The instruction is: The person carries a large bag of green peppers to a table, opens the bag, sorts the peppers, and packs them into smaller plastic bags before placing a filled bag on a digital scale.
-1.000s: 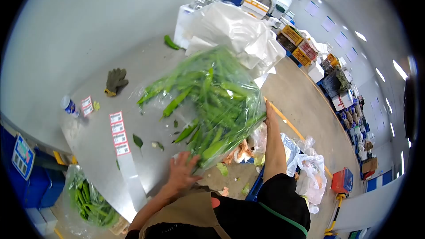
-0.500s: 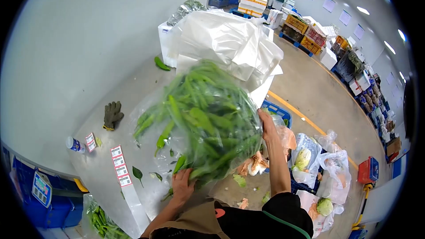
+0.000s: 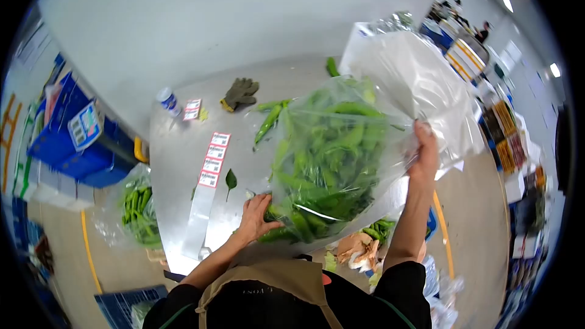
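Green peppers (image 3: 311, 216) already fill the clear bag (image 3: 332, 158), right grip (image 3: 425, 152) clenching its plastic, left grip (image 3: 255, 218) unclear, a loose pepper (image 3: 332, 67) left on the surface (image 3: 173, 170).

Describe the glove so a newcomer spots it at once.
Start at the grey metal table and look along its far side, near the pale wall. There, between a small red-edged label sheet and the bag of green peppers, lies the glove. Dark olive-grey with a yellowish cuff, it alone among these has fabric fingers.
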The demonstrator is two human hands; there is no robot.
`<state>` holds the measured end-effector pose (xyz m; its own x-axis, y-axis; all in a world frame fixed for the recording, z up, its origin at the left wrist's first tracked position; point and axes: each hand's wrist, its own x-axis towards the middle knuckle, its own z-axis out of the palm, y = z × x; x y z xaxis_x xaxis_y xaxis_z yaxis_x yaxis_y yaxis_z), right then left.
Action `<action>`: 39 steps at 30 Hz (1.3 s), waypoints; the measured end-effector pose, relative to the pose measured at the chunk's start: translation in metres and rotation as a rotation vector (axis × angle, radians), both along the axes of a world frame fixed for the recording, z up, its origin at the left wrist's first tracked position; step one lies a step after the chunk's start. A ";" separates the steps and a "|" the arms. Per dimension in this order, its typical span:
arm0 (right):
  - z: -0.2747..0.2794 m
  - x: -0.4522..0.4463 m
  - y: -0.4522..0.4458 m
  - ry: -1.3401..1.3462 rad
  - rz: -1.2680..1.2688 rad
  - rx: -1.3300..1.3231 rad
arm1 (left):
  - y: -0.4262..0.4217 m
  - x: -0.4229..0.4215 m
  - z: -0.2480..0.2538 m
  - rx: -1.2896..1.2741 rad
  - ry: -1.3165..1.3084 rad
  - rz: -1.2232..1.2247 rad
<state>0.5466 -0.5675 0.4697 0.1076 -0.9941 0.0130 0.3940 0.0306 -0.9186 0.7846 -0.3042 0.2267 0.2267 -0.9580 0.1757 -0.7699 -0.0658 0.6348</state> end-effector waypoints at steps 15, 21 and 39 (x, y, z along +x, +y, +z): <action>0.148 0.040 -0.144 0.175 0.295 -0.141 | 0.014 0.023 0.000 -0.251 0.551 0.218; 0.167 0.051 -0.155 0.166 0.087 -0.008 | 0.035 0.007 0.038 0.102 0.088 0.094; 0.236 0.019 -0.321 0.477 0.267 -0.034 | 0.012 0.023 -0.016 0.102 1.408 0.191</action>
